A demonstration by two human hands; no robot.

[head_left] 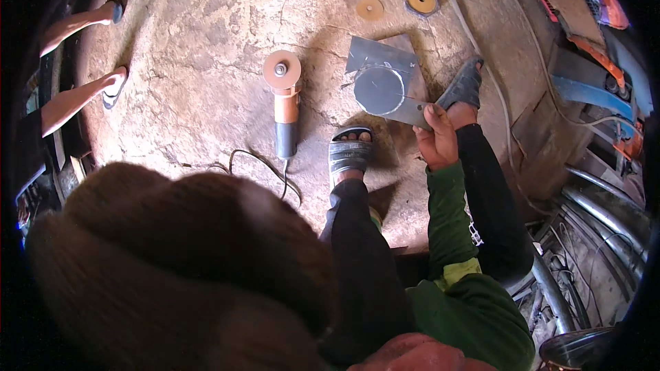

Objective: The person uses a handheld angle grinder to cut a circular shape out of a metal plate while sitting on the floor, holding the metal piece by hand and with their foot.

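My right hand [440, 139], in a green sleeve, pinches a flat metal strip [411, 111] with a small hole near its end, thumb on top. The strip meets a dark round metal disc [379, 90] with a bright rough edge. Under the disc is a square metal sheet [375, 51], with another brownish plate [415, 72] beneath. A large blurred brown shape close to the camera fills the lower left; it looks like my left hand [185, 254], its finger pose unclear. An angle grinder [286, 106] with a reddish-brown disc lies left of the metal pieces.
My sandalled feet [349, 151] flank the metal pieces. A loose disc [370, 8] and another on a dark backing [421, 0] lie farther off. A grey cable [474, 34] loops at right, near metal pipes [605, 216]. Another person's legs [79, 99] stand at left.
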